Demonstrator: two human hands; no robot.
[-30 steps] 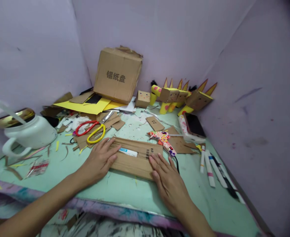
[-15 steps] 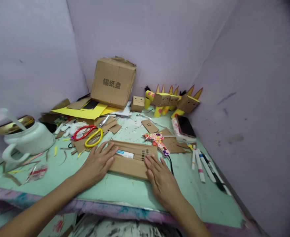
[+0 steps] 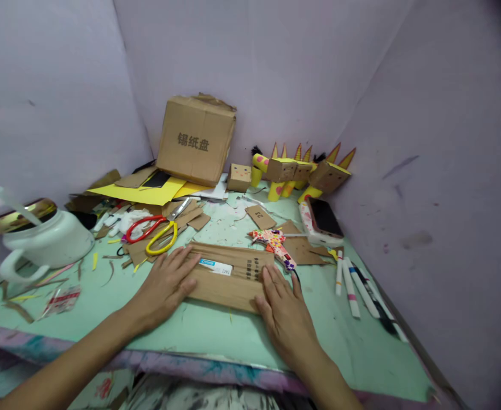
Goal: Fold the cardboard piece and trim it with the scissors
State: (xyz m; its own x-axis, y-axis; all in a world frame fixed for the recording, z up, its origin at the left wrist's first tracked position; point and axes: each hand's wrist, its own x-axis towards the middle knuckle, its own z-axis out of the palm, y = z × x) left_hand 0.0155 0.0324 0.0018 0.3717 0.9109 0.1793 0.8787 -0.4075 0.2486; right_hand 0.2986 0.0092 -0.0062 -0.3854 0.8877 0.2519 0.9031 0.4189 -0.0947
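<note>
cardboard piece (image 3: pixel 229 291) | brown, dark-printed, white-and-blue labelled | lying flat, crosswise | on green tabletop (image 3: pixel 216 336)

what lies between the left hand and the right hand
In the head view, a cardboard piece with a white label on it lies there; the left hand rests at one end, the right hand at the other.

Gap beyond cardboard (image 3: pixel 227 290), flanked by scissors (image 3: pixel 168 220), glue gun (image 3: pixel 275 240) (corded)

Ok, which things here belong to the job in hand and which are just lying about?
Job in hand:
cardboard panel, under left hand and right hand
glue gun and scissors, untouched, possibly tools

Apparently just lying about:
mug
phone
markers
printed box
horned figures
</note>
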